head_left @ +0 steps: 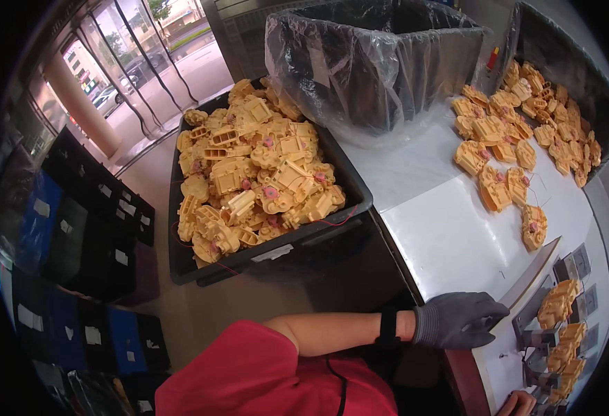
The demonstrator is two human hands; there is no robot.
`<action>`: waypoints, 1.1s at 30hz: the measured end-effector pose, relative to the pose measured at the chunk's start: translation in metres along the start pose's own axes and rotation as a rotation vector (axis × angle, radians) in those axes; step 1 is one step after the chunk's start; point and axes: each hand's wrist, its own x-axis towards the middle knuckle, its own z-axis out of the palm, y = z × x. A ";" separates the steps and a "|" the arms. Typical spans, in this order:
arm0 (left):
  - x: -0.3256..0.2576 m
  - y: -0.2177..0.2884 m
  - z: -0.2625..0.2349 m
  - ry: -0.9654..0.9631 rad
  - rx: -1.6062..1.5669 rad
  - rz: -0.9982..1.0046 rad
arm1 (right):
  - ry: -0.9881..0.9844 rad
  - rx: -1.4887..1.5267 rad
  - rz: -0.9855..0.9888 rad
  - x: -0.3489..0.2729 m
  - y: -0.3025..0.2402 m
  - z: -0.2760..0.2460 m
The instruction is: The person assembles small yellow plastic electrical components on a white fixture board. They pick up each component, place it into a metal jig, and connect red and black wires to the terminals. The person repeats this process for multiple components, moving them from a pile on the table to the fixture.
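Note:
My left hand (460,320), in a grey glove with a black band at the wrist, reaches over the table edge beside a slanted white board (493,367). Its fingers are curled together, and anything between them is hidden. Only a few bare fingers of my right hand (519,403) show at the lower edge, bent near the board; their grip is cut off. Closest to the hands, several tan plastic gear housings (559,305) sit in a row on metal fixtures (540,338). Another tan housing with a red patch and thin wires (534,227) lies on the white tabletop (443,239).
A black crate (276,251) heaped with tan housings stands left of the table. Behind it is a plastic-lined black bin (380,76). More housings (488,128) spread from a tipped black bin (564,55) at far right. Stacked dark and blue boxes (86,333) line the left.

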 end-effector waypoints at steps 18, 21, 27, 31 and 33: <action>0.021 0.025 0.046 0.126 0.456 0.266 | 0.074 0.098 0.034 -0.005 -0.005 -0.004; 0.023 0.031 0.050 0.155 0.428 0.245 | 0.067 0.100 0.039 -0.006 -0.004 -0.006; 0.020 0.032 0.051 0.155 0.426 0.236 | 0.080 0.092 0.022 -0.005 -0.004 -0.005; 0.021 0.029 0.052 0.148 0.440 0.256 | 0.075 0.098 0.050 -0.005 -0.004 -0.006; 0.022 0.028 0.053 0.135 0.458 0.254 | 0.085 0.105 0.039 -0.005 -0.005 -0.007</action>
